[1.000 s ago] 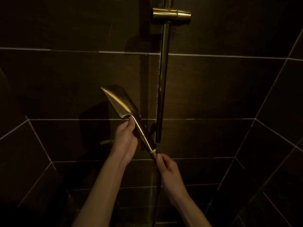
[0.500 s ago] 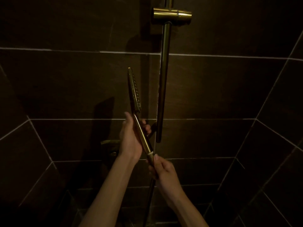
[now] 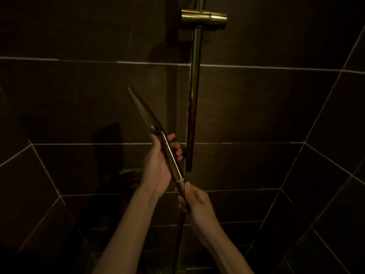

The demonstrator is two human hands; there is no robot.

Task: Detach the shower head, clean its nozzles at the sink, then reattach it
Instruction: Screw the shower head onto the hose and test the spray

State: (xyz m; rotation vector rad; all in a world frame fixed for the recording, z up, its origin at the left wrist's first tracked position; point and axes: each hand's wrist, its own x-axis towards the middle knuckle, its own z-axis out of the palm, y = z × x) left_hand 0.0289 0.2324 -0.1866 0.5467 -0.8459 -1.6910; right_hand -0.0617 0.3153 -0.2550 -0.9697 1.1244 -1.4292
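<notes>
While dimness is hiding the nozzles, the left hand [image 3: 158, 167] is gripping the shower head [image 3: 156, 135] handle, the right hand [image 3: 194, 202] is pinching the hose [image 3: 178, 234] nut, left of the rail [image 3: 193, 99].

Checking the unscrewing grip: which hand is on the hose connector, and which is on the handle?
The right hand pinches the connector where the hose meets the shower head. The left hand, higher up, wraps the handle itself.

1. I am standing in a dim shower stall of a bathroom.
2. Large dark wall tiles [image 3: 79, 99] with pale grout close in on the left, right and far side.
3. A brass riser rail [image 3: 194, 95] with a slider bracket [image 3: 203, 18] runs up the far wall.
</notes>
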